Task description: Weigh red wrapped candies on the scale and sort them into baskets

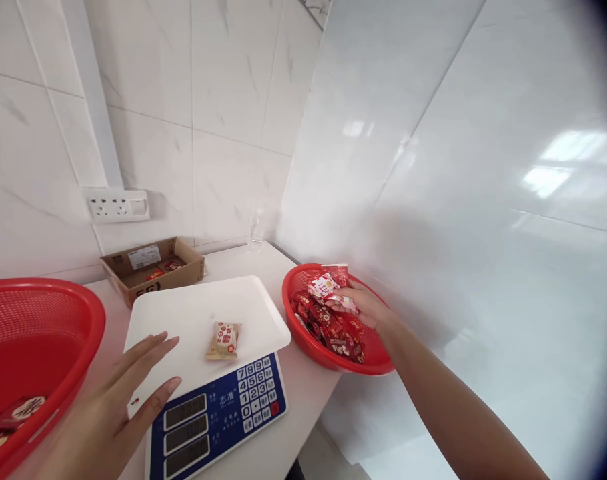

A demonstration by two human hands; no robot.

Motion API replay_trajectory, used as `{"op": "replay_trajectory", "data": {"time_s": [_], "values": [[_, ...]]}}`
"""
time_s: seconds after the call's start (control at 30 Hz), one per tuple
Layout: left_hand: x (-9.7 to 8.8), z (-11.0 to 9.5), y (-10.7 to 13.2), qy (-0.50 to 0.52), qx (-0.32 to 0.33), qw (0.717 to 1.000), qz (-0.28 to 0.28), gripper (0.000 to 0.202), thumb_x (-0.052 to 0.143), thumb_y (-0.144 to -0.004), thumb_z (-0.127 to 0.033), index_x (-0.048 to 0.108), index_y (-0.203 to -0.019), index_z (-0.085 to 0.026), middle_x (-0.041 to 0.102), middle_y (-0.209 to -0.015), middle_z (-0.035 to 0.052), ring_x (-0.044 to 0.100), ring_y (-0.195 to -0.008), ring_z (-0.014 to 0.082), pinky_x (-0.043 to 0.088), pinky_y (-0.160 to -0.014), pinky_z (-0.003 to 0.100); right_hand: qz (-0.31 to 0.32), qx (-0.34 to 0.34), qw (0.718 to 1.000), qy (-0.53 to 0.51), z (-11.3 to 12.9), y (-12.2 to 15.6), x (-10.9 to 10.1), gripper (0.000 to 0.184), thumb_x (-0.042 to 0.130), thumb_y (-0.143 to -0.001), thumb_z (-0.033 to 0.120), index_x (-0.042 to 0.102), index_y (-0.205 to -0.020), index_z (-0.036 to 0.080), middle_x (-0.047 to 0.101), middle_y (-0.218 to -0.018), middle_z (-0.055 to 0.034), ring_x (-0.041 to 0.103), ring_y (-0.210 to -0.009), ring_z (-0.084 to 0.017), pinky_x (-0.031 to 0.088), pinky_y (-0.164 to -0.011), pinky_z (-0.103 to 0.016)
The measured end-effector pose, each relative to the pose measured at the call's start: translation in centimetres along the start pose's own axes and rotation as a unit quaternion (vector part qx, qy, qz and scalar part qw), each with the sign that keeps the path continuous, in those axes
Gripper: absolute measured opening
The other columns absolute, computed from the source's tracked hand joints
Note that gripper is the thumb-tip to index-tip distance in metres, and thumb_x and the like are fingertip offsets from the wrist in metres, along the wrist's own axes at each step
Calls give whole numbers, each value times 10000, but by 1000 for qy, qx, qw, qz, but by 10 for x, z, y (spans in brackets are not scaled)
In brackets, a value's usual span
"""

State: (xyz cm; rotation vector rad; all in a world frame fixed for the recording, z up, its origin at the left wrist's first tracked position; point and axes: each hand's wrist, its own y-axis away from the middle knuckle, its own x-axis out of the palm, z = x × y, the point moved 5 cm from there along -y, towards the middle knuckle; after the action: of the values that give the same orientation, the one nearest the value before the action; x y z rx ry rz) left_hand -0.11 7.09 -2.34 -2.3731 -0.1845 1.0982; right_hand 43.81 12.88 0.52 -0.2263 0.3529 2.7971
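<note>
My right hand (358, 303) is closed around a few red and pink snack packets (324, 285), held over the red basket (294, 321) on the right. More dark red packets (328, 330) lie inside that basket. My left hand (121, 400), fingers spread and holding nothing, hovers by the left edge of the white weighing tray (183, 310). On this tray rests one beige packet (224, 340) with red print. Below it is the scale's blue panel (223, 413) with a keypad and several dark displays.
Another red basket (96, 320) with a few packets stands at the far left. Behind the scale sits an open cardboard box (191, 270) with some red packets in it. A clear bottle (256, 233) is near the corner. A wall socket (117, 205) and tiled walls bound the table.
</note>
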Motion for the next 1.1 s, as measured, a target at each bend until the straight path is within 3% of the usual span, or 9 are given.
{"op": "replay_trajectory", "data": {"time_s": [0.07, 0.17, 0.27, 0.37, 0.5, 0.67, 0.8, 0.97, 1.1], "values": [[3, -7, 0, 10, -20, 999, 37, 450, 483, -815, -537, 587, -1209, -346, 588, -1308, 18, 623, -1093, 271, 570, -602, 263, 34, -13, 999, -24, 9, 17, 24, 160, 631, -739, 158, 617, -898, 169, 721, -865, -69, 682, -714, -154, 552, -638, -245], [7, -25, 2, 64, -51, 991, 104, 463, 473, -828, -531, 558, -1236, -328, 589, -1307, 31, 554, -1191, 278, 561, -803, 330, 114, -23, 989, -87, 12, 47, 72, 144, 656, -699, 184, 635, -839, 162, 727, -828, -82, 677, -655, -164, 527, -537, -233], [14, -41, 7, 172, -99, 966, 166, 554, 489, -847, -498, 413, -1363, -313, 515, -1383, 57, 515, -1233, 268, 523, -897, 362, 217, -3, 967, -130, 2, 76, 130, 221, 691, -640, 225, 642, -842, 152, 729, -825, -82, 673, -612, -173, 487, -454, -225], [19, -51, 11, 291, -127, 931, 181, 690, 563, -822, -475, 293, -1428, -284, 421, -1454, 91, 497, -1243, 260, 486, -955, 372, 317, 25, 939, -130, -12, 104, 186, 309, 697, -649, 253, 650, -938, 154, 728, -846, -76, 676, -617, -166, 484, -459, -218], [19, -48, 10, 389, -166, 896, 136, 540, 552, -843, -456, 441, -1321, -231, 603, -1247, 94, 624, -989, 208, 535, -827, 330, 394, 37, 907, -145, -22, 130, 231, 330, 698, -705, 328, 650, -996, 180, 721, -860, -59, 674, -661, -150, 507, -511, -223], [10, -36, 4, 416, -234, 875, 84, 416, 580, -805, -504, 603, -1034, -157, 678, -919, 62, 610, -743, 168, 517, -568, 251, 430, 51, 885, -171, -22, 138, 240, 427, 672, -749, 489, 636, -1054, 193, 719, -896, -76, 684, -692, -163, 533, -547, -251], [3, -25, 2, 432, -255, 865, 23, 354, 618, -776, -505, 606, -852, -159, 632, -729, 8, 548, -602, 118, 470, -496, 216, 388, 31, 904, -176, -22, 126, 228, 441, 678, -741, 506, 636, -1051, 195, 710, -974, -84, 680, -792, -193, 557, -617, -304], [-8, -6, 2, 432, -287, 854, -36, 344, 655, -748, -508, 597, -797, -173, 589, -602, -32, 474, -479, 75, 351, -403, 168, 224, -100, 969, -16, -20, 83, 201, 399, 587, -807, 491, 636, -1063, 189, 671, -1087, -101, 649, -914, -228, 553, -688, -339], [-13, 0, 3, 462, -318, 828, -8, 380, 700, -706, -508, 611, -864, -174, 651, -666, 2, 555, -511, 116, 416, -442, 205, 104, -234, 954, 154, -14, 54, 191, 398, 545, -831, 332, 575, -1209, 210, 571, -1254, -103, 566, -1107, -239, 500, -894, -400]]}}
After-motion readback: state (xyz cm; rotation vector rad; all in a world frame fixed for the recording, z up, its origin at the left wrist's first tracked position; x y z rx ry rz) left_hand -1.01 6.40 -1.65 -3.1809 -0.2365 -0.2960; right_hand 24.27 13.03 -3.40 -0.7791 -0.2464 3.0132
